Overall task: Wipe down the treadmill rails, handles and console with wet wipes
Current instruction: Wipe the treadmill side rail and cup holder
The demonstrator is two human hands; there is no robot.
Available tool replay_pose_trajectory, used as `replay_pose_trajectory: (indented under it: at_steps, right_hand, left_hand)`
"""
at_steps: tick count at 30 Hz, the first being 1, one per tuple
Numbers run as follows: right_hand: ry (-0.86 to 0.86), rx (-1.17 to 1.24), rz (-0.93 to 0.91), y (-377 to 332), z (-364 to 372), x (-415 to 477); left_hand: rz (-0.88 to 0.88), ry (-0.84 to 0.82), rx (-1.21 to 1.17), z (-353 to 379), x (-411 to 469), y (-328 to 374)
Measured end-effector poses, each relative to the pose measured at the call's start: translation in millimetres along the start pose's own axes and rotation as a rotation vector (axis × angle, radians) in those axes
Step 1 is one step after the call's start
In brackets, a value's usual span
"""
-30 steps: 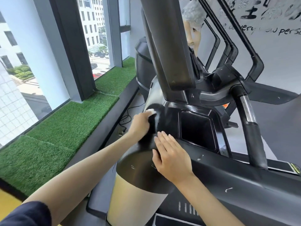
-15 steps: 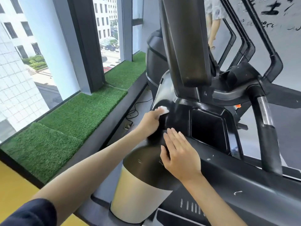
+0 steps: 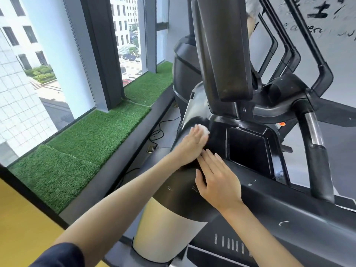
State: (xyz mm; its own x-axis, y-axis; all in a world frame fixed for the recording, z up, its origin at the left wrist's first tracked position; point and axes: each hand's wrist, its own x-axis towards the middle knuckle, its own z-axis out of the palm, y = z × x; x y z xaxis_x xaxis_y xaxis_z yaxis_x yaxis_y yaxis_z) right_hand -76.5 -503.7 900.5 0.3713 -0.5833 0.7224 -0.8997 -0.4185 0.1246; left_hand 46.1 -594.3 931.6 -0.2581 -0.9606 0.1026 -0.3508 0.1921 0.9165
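Note:
My left hand (image 3: 191, 144) lies on the glossy black left corner of the treadmill console (image 3: 217, 122) and presses a bunched white wet wipe (image 3: 205, 130) against it under its fingertips. My right hand (image 3: 217, 182) rests flat, fingers straight, on the black side rail cover (image 3: 300, 212) just below. The tall console screen (image 3: 223, 45) rises right above both hands. A square recess (image 3: 250, 149) in the console sits to the right of the hands. The upright handle (image 3: 316, 149), with a silver band and a black grip, stands at the right.
A strip of green artificial turf (image 3: 92, 137) runs along the windows on the left, with a dark ledge and cables on the floor beside it. More black handlebars (image 3: 325, 74) stand behind. White flecks dot the rail. A person stands partly hidden behind the screen.
My left hand has slid the wipe up and to the right along the console corner, and its fingers have flattened. My right hand has stayed resting in place. The camera has moved closer.

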Motion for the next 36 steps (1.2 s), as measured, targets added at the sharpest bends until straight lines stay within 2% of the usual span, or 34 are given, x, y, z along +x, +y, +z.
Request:
replay_pose_trajectory:
  at_steps: [5,7,10,12,14,16,17,19,21,25,27,29,31,33,34,36]
  right_hand:
    - [0.028,-0.033,-0.008,-0.7,4.0,-0.6]
    - [0.034,-0.04,-0.006,-0.8,4.3,-0.8]
    - [0.006,-0.029,-0.008,-0.2,3.2,0.2]
    - [0.006,-0.032,-0.017,0.3,2.8,-0.8]
    - [0.032,-0.051,-0.022,-0.1,3.6,-1.5]
    - [0.049,-0.057,-0.03,-0.2,5.3,-1.2]
    - [0.054,-0.058,-0.033,-0.5,5.7,-1.4]
    - [0.052,-0.061,-0.027,-0.8,5.5,-1.6]
    - [0.031,-0.062,-0.021,-1.2,4.6,-1.2]
    - [-0.006,-0.03,-0.035,1.3,1.4,0.1]
    - [0.003,-0.034,-0.037,1.3,0.9,-0.9]
    - [0.028,-0.051,-0.039,1.0,2.6,-1.4]
    - [0.044,-0.068,-0.042,0.8,4.7,-1.8]
    - [0.047,-0.079,-0.047,0.7,6.2,-1.9]
    - [0.043,-0.079,-0.049,0.7,6.6,-1.8]
    - [0.044,-0.074,-0.046,0.6,6.6,-2.0]
  left_hand:
    - [-0.145,0.017,0.111,-30.5,1.4,-38.0]
    - [-0.072,-0.035,0.167,-23.5,-7.5,-28.3]
    - [0.12,-0.199,0.242,-5.5,-10.3,-4.4]
    - [0.168,-0.198,0.263,-5.8,1.9,-0.3]
    - [0.076,-0.09,0.221,-14.1,13.2,-7.5]
    - [-0.153,0.012,0.087,-27.5,16.5,-25.7]
    - [-0.255,0.032,0.032,-32.3,12.1,-33.8]
    - [-0.31,0.009,0.007,-35.5,-3.5,-37.7]
    - [-0.216,-0.037,0.134,-27.6,-13.6,-22.8]
    - [0.224,-0.135,0.396,5.2,-5.0,16.9]
    - [0.284,-0.11,0.445,6.3,6.4,18.7]
    - [0.174,-0.032,0.406,-6.0,12.7,12.3]
    - [-0.106,0.06,0.342,-23.8,9.1,-1.9]
    - [-0.398,0.062,0.285,-41.3,-1.3,-22.3]
    - [-0.481,0.054,0.296,-47.1,-8.0,-30.6]
    - [-0.512,0.032,0.406,-50.5,-19.1,-35.7]
